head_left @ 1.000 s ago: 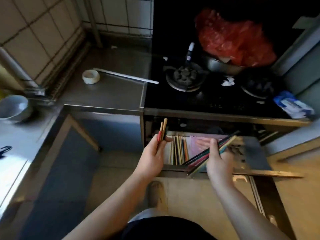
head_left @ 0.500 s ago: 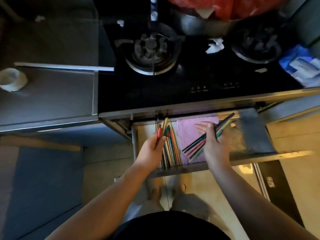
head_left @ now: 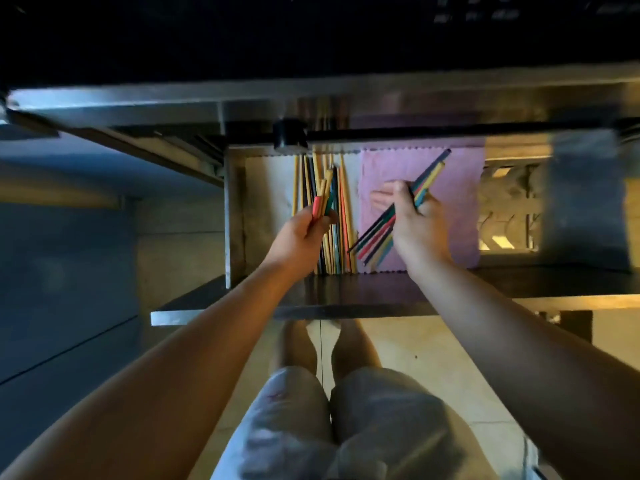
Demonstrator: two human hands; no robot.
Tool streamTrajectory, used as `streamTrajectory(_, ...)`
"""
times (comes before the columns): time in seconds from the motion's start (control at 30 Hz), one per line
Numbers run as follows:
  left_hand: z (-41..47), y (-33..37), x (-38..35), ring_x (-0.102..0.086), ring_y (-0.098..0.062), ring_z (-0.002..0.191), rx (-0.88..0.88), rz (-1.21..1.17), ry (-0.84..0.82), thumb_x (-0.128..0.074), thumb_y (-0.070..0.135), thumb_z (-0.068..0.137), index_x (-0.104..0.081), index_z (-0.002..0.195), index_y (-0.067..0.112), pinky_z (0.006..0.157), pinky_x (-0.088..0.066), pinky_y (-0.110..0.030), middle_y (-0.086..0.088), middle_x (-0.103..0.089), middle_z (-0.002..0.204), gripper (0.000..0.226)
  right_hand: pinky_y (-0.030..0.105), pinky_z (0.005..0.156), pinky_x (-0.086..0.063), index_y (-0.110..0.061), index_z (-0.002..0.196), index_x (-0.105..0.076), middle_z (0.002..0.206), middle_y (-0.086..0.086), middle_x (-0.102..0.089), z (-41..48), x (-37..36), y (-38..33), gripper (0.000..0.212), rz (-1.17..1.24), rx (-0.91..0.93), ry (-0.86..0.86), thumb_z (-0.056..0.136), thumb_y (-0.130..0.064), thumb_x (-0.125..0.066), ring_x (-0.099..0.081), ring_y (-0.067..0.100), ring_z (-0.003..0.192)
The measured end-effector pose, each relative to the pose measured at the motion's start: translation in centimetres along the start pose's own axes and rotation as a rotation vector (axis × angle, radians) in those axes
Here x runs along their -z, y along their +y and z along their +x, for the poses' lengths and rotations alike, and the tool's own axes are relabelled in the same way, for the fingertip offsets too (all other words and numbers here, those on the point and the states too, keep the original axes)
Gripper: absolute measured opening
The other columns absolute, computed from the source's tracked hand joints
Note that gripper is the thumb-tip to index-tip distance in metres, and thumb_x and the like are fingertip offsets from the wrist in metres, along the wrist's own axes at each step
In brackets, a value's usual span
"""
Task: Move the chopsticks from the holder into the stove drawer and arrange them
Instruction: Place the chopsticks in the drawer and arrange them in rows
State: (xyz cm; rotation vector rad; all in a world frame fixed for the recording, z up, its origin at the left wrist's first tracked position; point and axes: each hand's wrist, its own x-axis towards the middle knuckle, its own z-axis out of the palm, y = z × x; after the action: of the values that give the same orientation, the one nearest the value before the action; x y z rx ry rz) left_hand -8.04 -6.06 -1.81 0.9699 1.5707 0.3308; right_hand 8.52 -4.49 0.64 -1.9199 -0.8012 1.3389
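The stove drawer [head_left: 235,220] stands pulled out below the stove front. Several coloured chopsticks [head_left: 344,216] lie lengthwise in a row in its left part. My left hand [head_left: 304,230] is over that row, shut on a few chopsticks with red and yellow ends [head_left: 322,199]. My right hand [head_left: 412,220] hovers over a pink cloth [head_left: 460,188] in the drawer's middle and grips a slanted bundle of coloured chopsticks [head_left: 429,174]. The holder is out of view.
The black stove top and its steel front edge [head_left: 346,98] fill the top of the view. The drawer's dark front panel [head_left: 346,296] juts toward me at waist height. A blue cabinet [head_left: 69,254] is at the left. My legs stand on the tiled floor below.
The camera has tilted steeply down and closer, so the burners and counter left the view. Both hands moved lower into the drawer, still holding their chopsticks.
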Motion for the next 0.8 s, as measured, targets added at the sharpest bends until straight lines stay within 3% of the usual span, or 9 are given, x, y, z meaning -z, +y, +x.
streamTrajectory(0.17, 4.3, -2.7, -1.2, -0.066, -0.012, 0.1, 0.001, 0.019, 0.041, -0.044, 0.026, 0.104, -0.063, 0.118, 0.019, 0.089, -0.055, -0.034, 0.006, -0.068, 0.11, 0.025, 0.037, 0.091, -0.056, -0.012, 0.097, -0.067, 0.089, 0.004, -0.073, 4.2, -2.3, 3.7, 0.029, -0.077, -0.056, -0.078, 0.101, -0.028, -0.043, -0.073, 0.014, 0.083)
streamTrajectory(0.23, 5.8, -3.4, -1.5, -0.067, -0.011, 0.095, 0.011, 0.013, 0.064, -0.045, 0.023, 0.104, -0.062, 0.118, 0.014, 0.084, -0.056, -0.031, 0.008, -0.069, 0.104, 0.024, 0.025, 0.085, -0.057, -0.007, 0.103, -0.067, 0.088, 0.003, -0.072, 5.6, -3.4, 4.4, 0.032, -0.134, -0.078, -0.12, 0.102, -0.028, -0.043, -0.071, 0.006, 0.074)
streamTrajectory(0.3, 7.4, -4.1, -1.7, -0.068, -0.013, 0.089, 0.029, -0.016, 0.077, -0.046, 0.021, 0.103, -0.061, 0.115, 0.012, 0.081, -0.057, -0.035, 0.007, -0.069, 0.099, 0.021, 0.001, 0.061, -0.046, -0.005, 0.108, -0.067, 0.088, 0.0, -0.069, 7.1, -4.3, 5.3, 0.034, -0.2, -0.101, -0.171, 0.102, -0.028, -0.042, -0.061, -0.012, 0.054)
streamTrajectory(0.33, 8.1, -4.4, -1.8, -0.068, -0.014, 0.088, 0.038, -0.024, 0.072, -0.046, 0.02, 0.103, -0.06, 0.114, 0.012, 0.08, -0.058, -0.034, 0.005, -0.07, 0.1, 0.019, -0.002, 0.047, -0.038, -0.005, 0.108, -0.067, 0.086, -0.001, -0.067, 7.8, -4.7, 5.8, 0.034, -0.236, -0.107, -0.188, 0.102, -0.027, -0.042, -0.055, -0.015, 0.044)
streamTrajectory(0.4, 9.4, -5.0, -1.8, -0.068, -0.014, 0.088, 0.04, -0.004, 0.061, -0.049, 0.019, 0.102, -0.06, 0.112, 0.013, 0.078, -0.058, -0.03, 0.001, -0.07, 0.101, 0.016, 0.003, 0.037, -0.03, -0.005, 0.099, -0.066, 0.072, -0.006, -0.061, 9.1, -5.6, 6.9, 0.031, -0.303, -0.136, -0.198, 0.101, -0.028, -0.044, -0.048, -0.013, 0.034)
streamTrajectory(0.47, 10.6, -5.7, -1.7, -0.067, -0.015, 0.08, 0.045, 0.084, 0.068, -0.052, 0.019, 0.1, -0.061, 0.108, 0.014, 0.071, -0.056, -0.03, 0.0, -0.069, 0.093, 0.013, 0.011, 0.045, -0.036, -0.013, 0.082, -0.06, 0.059, -0.009, -0.048, 10.2, -6.4, 7.8, 0.025, -0.36, -0.154, -0.183, 0.099, -0.029, -0.049, -0.05, -0.004, 0.041)
streamTrajectory(0.57, 11.8, -6.7, -1.4, -0.063, -0.02, 0.074, 0.078, 0.246, 0.093, -0.055, 0.017, 0.095, -0.06, 0.099, 0.011, 0.061, -0.049, -0.031, -0.005, -0.065, 0.085, 0.009, 0.024, 0.058, -0.037, -0.017, 0.072, -0.051, 0.066, -0.003, -0.048, 11.5, -7.2, 9.4, 0.025, -0.466, -0.174, -0.203, 0.095, -0.028, -0.056, -0.05, 0.013, 0.059)
streamTrajectory(0.73, 11.9, -8.1, -0.7, -0.057, -0.017, 0.07, 0.14, 0.368, 0.099, -0.054, 0.022, 0.095, -0.054, 0.097, 0.017, 0.052, -0.035, -0.022, 0.004, -0.057, 0.078, 0.006, 0.035, 0.08, -0.054, -0.013, 0.092, -0.065, 0.087, 0.011, -0.064, 12.2, -6.8, 12.0, 0.008, -0.556, -0.162, -0.146, 0.086, -0.017, -0.061, -0.063, 0.024, 0.083)
streamTrajectory(0.8, 11.6, -8.8, -0.2, -0.052, -0.019, 0.074, 0.157, 0.41, 0.14, -0.055, 0.023, 0.093, -0.051, 0.099, 0.017, 0.061, -0.036, -0.028, 0.002, -0.056, 0.083, 0.009, 0.022, 0.082, -0.046, -0.009, 0.103, -0.067, 0.101, 0.012, -0.068, 11.8, -5.9, 11.8, 0.017, -0.611, -0.139, -0.106, 0.088, -0.012, -0.059, -0.063, 0.024, 0.093)
